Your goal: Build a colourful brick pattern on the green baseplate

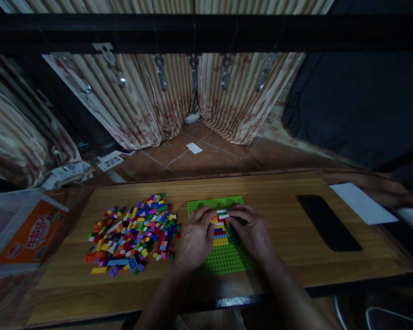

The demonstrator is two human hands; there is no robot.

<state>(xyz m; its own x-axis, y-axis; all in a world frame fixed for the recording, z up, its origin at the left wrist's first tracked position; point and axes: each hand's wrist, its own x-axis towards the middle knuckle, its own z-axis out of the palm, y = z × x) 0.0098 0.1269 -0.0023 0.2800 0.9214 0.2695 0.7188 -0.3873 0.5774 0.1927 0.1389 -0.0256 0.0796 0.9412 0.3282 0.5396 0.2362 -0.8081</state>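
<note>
A green studded baseplate lies on the wooden table, with rows of coloured toy bricks built up on it in yellow, blue, red and orange. At the far end of these rows is a white toy brick, with some green showing beside it. My right hand pinches its right end between thumb and fingers. My left hand is closed, its fingertips against the left side of the rows near the white brick. Whatever lies between the left fingertips is hidden.
A spread pile of loose coloured bricks covers the left of the wooden table. On the right lie a black phone-like slab and a white sheet. A clear plastic box with an orange label stands left of the table. Striped curtains hang beyond.
</note>
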